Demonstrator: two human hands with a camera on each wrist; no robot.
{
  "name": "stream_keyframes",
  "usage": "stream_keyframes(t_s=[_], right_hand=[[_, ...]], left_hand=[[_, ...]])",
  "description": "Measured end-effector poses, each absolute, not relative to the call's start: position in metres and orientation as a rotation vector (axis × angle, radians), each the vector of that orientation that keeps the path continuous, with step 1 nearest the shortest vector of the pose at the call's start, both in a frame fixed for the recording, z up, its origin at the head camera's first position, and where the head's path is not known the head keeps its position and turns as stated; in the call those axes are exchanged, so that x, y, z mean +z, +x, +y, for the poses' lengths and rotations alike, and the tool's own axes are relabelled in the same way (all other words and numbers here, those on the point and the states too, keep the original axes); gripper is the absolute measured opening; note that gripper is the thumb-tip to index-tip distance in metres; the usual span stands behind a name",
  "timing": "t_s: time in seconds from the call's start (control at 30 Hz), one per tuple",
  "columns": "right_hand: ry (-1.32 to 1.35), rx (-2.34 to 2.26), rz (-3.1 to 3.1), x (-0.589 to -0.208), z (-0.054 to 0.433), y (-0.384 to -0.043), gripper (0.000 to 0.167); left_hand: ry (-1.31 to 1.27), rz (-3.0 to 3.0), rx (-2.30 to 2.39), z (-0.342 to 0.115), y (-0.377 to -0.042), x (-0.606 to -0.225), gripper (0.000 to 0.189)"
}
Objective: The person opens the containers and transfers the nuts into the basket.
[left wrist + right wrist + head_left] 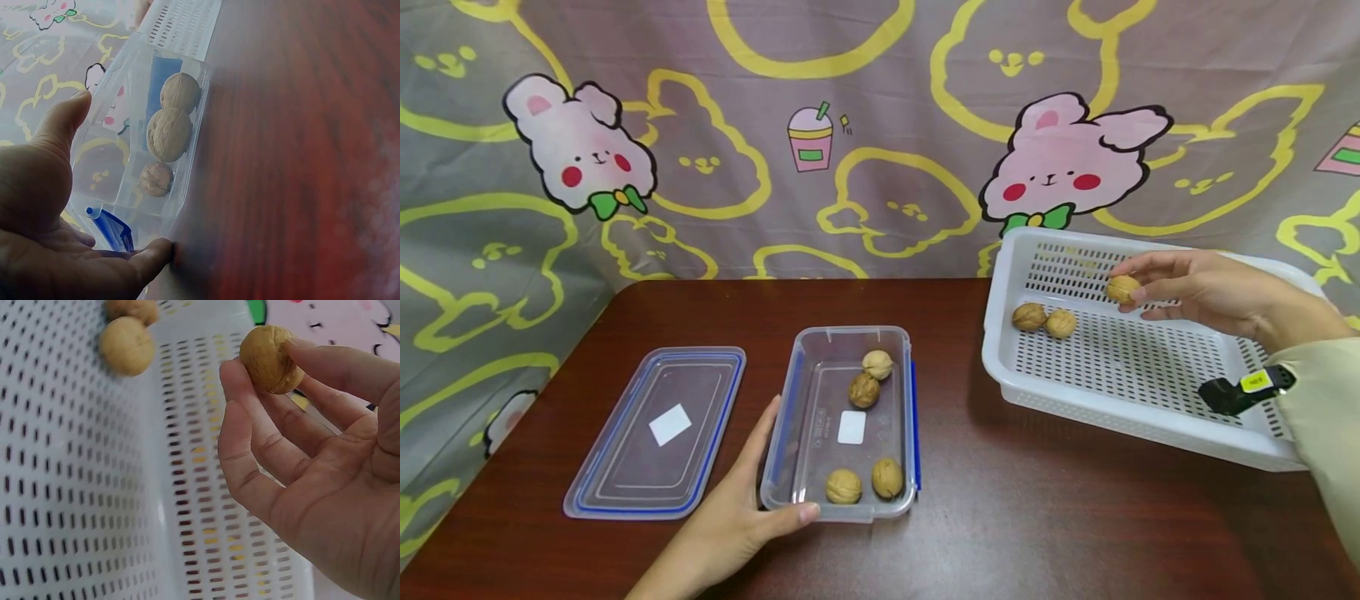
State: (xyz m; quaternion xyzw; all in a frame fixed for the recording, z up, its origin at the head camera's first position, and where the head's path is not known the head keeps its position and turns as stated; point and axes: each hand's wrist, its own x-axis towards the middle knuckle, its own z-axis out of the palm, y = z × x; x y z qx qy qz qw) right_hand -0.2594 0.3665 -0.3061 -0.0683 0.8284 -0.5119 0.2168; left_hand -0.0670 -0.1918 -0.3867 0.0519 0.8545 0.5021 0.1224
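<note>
My right hand [1217, 292] pinches a walnut [1123, 289] between thumb and fingertips, above the white perforated basket [1000, 333]. In the right wrist view the same walnut [270, 359] shows whole at the fingertips. Two other walnuts [1061, 323] lie together at the basket's left end. My left hand [737, 508] holds the near left corner of a clear plastic container [797, 433], thumb on the front rim, fingers along the left wall. Several walnuts lie inside: a touching pair, including a darker walnut [864, 390], farther back, and a walnut [844, 486] beside another near the front.
Left of the container lies its clear lid [658, 433] with a blue seal and a white sticker. A blue latch [916, 425] hangs on the container's right side. Behind the brown table [1060, 517] hangs a patterned curtain [895, 125]. A black strap [1246, 390] circles the right wrist.
</note>
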Motion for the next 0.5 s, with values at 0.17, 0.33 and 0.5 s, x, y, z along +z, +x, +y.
stream_keyframes(t_s=[0.17, 0.33, 0.5], right_hand=[[-0.141, -1.338, 2.274, -0.316, 0.360, -0.263, 0.030], [-0.056, -1.264, 2.334, -0.324, 0.353, -0.265, 0.030], [-0.052, -1.232, 2.374, -0.330, 0.349, -0.265, 0.044]], left_hand=[[0.143, 2.492, 1.455, -0.191, -0.067, -0.385, 0.122], [0.145, 2.488, 1.463, -0.191, -0.067, -0.386, 0.122], [0.169, 2.510, 1.462, -0.192, -0.066, -0.387, 0.122]])
